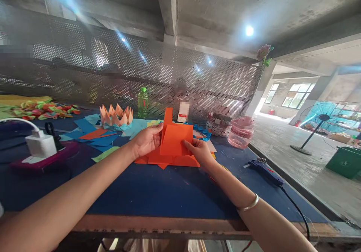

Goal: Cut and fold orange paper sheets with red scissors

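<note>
The flat, dark-blue-topped worktop (169,197) carries loose orange paper sheets (180,161) at its middle. Around them sit a purple plastic power strip (63,156) at nine o'clock, blue paper sheets (105,140) at ten, a translucent green plastic bottle (143,105) at eleven, a translucent pink jar (239,136) at two and a dark blue corded tool (265,171) at three.

Between left forearm (91,182) and right forearm (237,192) the blue tabletop (158,195) offers passage until orange papers (155,160) block it.

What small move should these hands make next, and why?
Perhaps align the edges of the raised orange paper: a narrow part juts above the wider one, while the left hand holds the left side and the right hand pinches the lower right.
</note>
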### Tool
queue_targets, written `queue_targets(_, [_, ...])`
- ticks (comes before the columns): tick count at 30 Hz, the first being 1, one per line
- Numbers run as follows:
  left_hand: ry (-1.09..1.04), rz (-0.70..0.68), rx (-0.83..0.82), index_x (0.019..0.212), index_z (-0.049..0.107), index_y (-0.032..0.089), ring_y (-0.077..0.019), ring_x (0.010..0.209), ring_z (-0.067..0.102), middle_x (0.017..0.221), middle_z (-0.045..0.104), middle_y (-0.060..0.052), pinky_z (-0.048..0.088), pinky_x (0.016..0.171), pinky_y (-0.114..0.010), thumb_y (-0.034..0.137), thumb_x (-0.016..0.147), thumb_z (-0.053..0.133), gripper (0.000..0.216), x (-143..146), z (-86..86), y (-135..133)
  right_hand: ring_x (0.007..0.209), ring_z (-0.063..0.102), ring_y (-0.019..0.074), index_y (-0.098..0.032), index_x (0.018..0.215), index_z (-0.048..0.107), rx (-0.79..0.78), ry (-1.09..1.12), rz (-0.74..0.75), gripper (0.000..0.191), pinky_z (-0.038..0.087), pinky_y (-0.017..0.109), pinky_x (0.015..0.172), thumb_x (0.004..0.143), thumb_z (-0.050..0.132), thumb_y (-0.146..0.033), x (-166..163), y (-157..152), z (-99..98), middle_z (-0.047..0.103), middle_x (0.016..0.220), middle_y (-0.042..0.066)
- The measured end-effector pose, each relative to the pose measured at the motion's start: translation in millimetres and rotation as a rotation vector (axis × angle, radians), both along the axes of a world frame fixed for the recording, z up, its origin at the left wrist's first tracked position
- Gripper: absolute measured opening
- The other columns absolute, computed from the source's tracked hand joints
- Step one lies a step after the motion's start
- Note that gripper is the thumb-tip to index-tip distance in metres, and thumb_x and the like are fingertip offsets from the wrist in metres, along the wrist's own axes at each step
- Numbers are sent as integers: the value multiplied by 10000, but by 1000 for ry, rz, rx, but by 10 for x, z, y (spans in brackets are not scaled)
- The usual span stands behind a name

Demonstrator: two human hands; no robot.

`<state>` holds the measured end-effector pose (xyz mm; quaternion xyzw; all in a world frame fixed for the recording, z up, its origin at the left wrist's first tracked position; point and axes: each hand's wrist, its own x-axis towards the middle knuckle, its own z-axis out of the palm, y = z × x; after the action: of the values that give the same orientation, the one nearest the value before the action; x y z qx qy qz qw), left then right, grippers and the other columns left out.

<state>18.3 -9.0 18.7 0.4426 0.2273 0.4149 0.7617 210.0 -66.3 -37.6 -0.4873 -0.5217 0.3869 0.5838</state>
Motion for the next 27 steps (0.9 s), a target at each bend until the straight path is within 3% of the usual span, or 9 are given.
queue_targets(5, [42,-24,68,975,685,121,-205,762,725,857,759,-102,561,715,-311,184,897,548,170,-4,-9,-1,672,650,209,-171,765,692,14,-42,-4,495,480,281,542,620,725,-644,18,23,-23,712,724,65])
queue_targets(12, [223,-70,180,837,712,149,-214,709,693,773,746,-73,530,697,-320,223,610,829,266,9,-107,-17,655,637,187,-175,728,660,11,-22,30,482,477,281,575,598,731,-634,-7,33,-9,702,732,51])
queue_targets(14, [287,6,207,810,703,158,-227,718,682,757,737,-67,520,701,-341,285,573,846,305,23,-128,-10,657,633,182,-178,743,661,29,-19,34,466,480,282,591,616,716,-623,-11,31,0,708,752,48])
queue_targets(18, [354,412,428,827,656,177,-216,833,656,809,702,-42,488,787,-342,349,553,839,372,49,-161,63,631,594,168,-181,723,656,113,-88,-108,386,427,256,546,670,668,-563,15,55,11,697,725,35])
queue_targets(20, [368,525,524,836,631,178,-199,870,638,854,679,-40,473,824,-334,365,558,829,389,58,-177,102,607,567,160,-180,712,653,131,-122,-155,359,396,250,527,694,634,-538,31,69,18,674,689,25])
queue_targets(23, [393,545,527,856,606,174,-195,876,618,888,655,-49,471,779,-313,412,553,819,441,66,-192,120,594,537,154,-181,709,646,140,-163,-161,350,369,244,512,728,576,-524,32,71,31,635,654,14])
queue_targets(27, [424,431,488,884,619,174,-198,851,611,866,658,-52,468,690,-285,506,624,755,443,59,-176,87,619,532,157,-187,778,646,177,-229,-149,325,359,230,494,786,502,-479,17,58,27,609,653,7])
